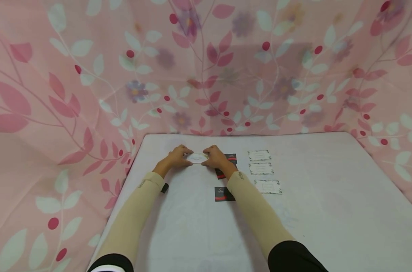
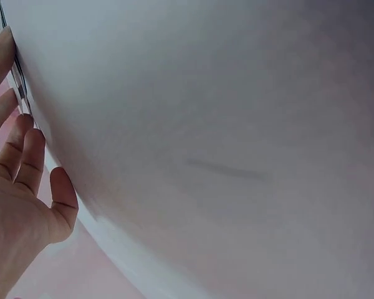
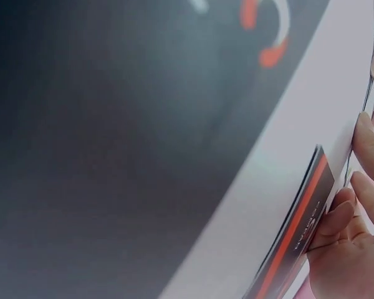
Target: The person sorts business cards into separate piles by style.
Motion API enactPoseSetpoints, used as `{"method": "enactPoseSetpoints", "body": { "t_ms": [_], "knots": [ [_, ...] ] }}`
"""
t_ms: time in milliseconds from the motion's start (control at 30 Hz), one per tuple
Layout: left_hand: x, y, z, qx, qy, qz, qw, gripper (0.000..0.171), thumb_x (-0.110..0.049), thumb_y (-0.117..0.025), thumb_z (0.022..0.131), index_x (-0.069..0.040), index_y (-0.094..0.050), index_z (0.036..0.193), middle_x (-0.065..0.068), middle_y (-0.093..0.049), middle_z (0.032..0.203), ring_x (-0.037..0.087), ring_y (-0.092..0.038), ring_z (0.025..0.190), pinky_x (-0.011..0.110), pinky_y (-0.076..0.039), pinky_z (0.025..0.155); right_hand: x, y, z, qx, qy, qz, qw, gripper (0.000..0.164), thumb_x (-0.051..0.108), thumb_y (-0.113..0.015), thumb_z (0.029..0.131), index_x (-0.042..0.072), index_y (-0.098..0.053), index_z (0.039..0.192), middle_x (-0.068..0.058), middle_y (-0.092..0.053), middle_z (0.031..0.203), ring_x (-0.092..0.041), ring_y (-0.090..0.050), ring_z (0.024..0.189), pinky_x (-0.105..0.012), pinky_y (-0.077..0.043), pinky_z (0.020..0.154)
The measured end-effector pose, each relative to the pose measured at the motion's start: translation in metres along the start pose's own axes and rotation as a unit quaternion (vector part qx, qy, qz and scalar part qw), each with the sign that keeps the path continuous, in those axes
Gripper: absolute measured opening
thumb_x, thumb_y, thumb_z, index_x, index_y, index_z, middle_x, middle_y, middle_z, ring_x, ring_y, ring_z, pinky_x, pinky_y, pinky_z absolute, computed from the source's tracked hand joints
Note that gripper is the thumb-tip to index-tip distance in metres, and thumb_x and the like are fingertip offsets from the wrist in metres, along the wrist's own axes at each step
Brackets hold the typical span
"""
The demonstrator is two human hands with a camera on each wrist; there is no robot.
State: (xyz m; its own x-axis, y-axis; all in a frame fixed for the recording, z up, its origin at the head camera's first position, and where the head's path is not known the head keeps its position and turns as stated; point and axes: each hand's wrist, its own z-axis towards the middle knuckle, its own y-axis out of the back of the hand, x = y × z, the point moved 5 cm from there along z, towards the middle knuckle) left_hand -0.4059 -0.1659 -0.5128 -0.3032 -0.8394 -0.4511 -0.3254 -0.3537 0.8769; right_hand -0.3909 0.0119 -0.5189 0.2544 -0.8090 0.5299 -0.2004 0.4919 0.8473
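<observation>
A white card with faint lettering lies between both hands near the far edge of the table. My left hand holds its left end, thumb at the near corner and a finger at the far one. At the opposite end, my right hand grips the card the same way. Seen from the left wrist, the left hand shows at the frame's edge, with the card edge-on at its fingertips. In the right wrist view, the right hand is beside a black card with a red stripe.
Black-and-red cards lie under and beside the right arm, one at the back and one nearer. Further right is a column of white leaf-bordered cards, including a far card and a near card. Floral cloth hangs behind the white table.
</observation>
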Motion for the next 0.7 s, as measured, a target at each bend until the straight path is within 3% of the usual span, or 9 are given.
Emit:
{"method": "enactPoseSetpoints", "body": {
  "t_ms": [267, 533, 700],
  "knots": [
    [0.0023, 0.0079, -0.0027, -0.010, -0.004, -0.013, 0.9999, 0.059, -0.031, -0.078, 0.085, -0.012, -0.058, 0.137, 0.017, -0.050, 0.130, 0.032, -0.049, 0.118, 0.061, -0.036, 0.098, -0.0013, 0.0004, 0.0077, -0.011, -0.007, 0.026, 1.000, 0.059, 0.030, -0.082, 0.082, 0.010, -0.061, 0.133, -0.015, -0.052, 0.135, -0.027, -0.052, 0.122, -0.039, -0.041, 0.107],
    [0.0052, 0.0077, -0.0035, -0.010, -0.024, -0.056, 0.9981, 0.055, -0.022, -0.082, 0.082, -0.005, -0.060, 0.129, 0.018, -0.051, 0.123, 0.031, -0.050, 0.111, 0.047, -0.040, 0.102, -0.0036, 0.0005, 0.0048, -0.013, -0.016, 0.049, 0.999, 0.058, 0.028, -0.083, 0.080, 0.009, -0.063, 0.131, -0.015, -0.053, 0.135, -0.028, -0.052, 0.124, -0.040, -0.040, 0.109],
    [0.0056, 0.0063, -0.0028, -0.009, -0.049, -0.057, 0.9971, 0.055, -0.021, -0.083, 0.080, -0.001, -0.062, 0.126, 0.019, -0.054, 0.120, 0.032, -0.052, 0.110, 0.045, -0.042, 0.101, -0.0070, -0.0018, 0.0012, -0.010, -0.029, 0.057, 0.998, 0.056, 0.027, -0.082, 0.081, 0.009, -0.064, 0.130, -0.014, -0.053, 0.136, -0.028, -0.051, 0.125, -0.040, -0.039, 0.109]
  ]
}}
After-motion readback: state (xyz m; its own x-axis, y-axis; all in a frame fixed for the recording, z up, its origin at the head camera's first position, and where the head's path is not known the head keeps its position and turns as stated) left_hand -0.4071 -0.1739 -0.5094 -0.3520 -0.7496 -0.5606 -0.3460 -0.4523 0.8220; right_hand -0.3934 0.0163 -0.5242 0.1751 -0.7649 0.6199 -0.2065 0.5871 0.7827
